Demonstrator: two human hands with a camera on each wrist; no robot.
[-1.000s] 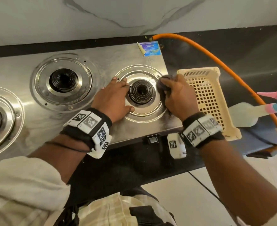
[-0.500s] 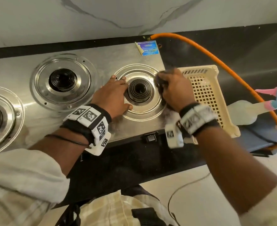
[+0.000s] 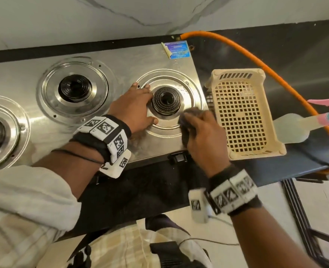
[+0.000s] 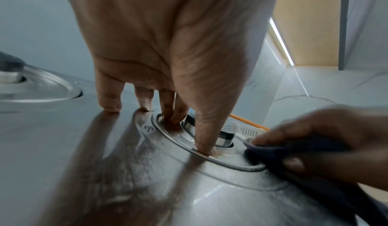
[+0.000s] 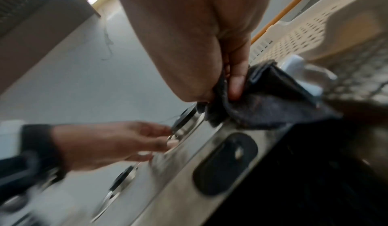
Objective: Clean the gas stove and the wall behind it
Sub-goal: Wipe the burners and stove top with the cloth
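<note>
The steel gas stove (image 3: 121, 60) lies along a black counter below the marble wall (image 3: 101, 14). My left hand (image 3: 134, 107) rests flat on the left side of the right burner's ring (image 3: 190, 89), fingers straight, thumb at the ring's near edge; the left wrist view shows its fingertips (image 4: 205, 150) pressing the ring. My right hand (image 3: 202, 136) grips a dark cloth (image 3: 186, 120) and presses it on the ring's near right part, by the burner head (image 3: 166, 100). In the right wrist view the cloth (image 5: 266, 100) is bunched under my fingers at the stove's front edge.
A cream perforated basket (image 3: 241, 115) stands just right of the stove. An orange gas hose (image 3: 256, 62) arcs behind and around it. A spray bottle (image 3: 303, 122) with pink and blue trigger lies at far right. Two more burners (image 3: 74, 88) sit to the left.
My right hand has drawn the cloth from the far right of the ring round to its near right side, toward me. The left hand has stayed in place.
</note>
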